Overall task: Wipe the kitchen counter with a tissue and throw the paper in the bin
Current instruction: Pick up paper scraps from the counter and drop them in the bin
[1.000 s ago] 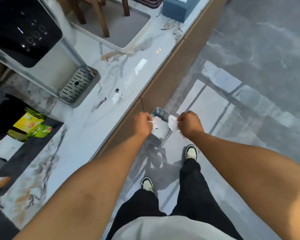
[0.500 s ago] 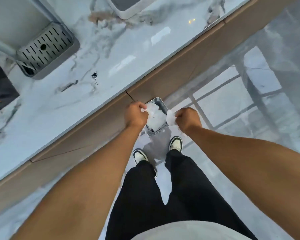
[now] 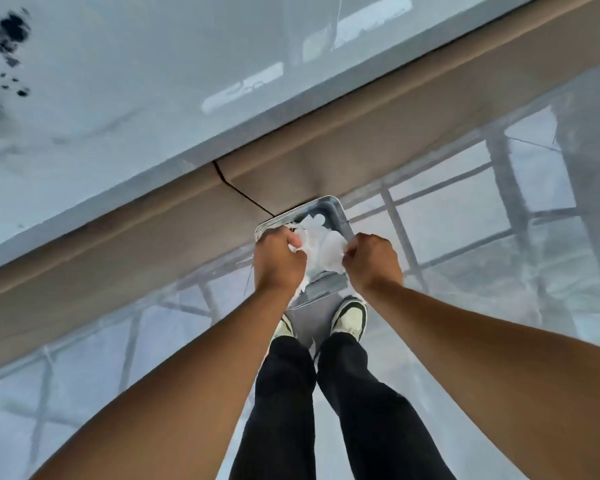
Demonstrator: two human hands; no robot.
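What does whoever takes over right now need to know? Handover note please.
Left hand: closed on one end of the tissue.
Right hand: closed on the other end.
Both hold it over the open bin on the floor, against the cabinet front.
Counter: dark specks remain at far left.
Done: tissue brought to the bin.
Left: release it into the bin; the specks may need another wipe.

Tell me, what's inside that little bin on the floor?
White crumpled paper shows inside the bin, near its far rim. Both hands, left hand and right hand, hold white tissue over the opening, so the bin's bottom and anything deeper are covered.
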